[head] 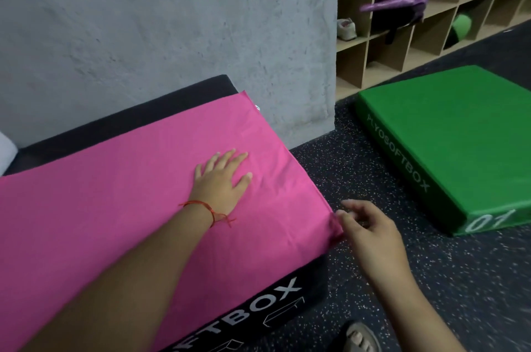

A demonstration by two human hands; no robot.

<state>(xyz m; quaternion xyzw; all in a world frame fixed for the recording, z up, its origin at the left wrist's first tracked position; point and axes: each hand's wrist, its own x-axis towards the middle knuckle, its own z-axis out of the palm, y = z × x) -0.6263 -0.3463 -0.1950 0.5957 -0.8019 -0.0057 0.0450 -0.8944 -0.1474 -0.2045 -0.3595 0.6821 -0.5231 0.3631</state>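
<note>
A pink cloth (143,193) lies spread flat on top of the black box (287,302) and covers most of it. The left hand (221,179) rests flat on the cloth near the box's right end, fingers straight and a little apart, holding nothing. The right hand (370,233) is at the box's front right corner, by the cloth's corner. Its fingers are bent a little. It is blurry, so I cannot tell if they pinch the cloth. A green box (448,136) lies on the floor, right of the black box.
</note>
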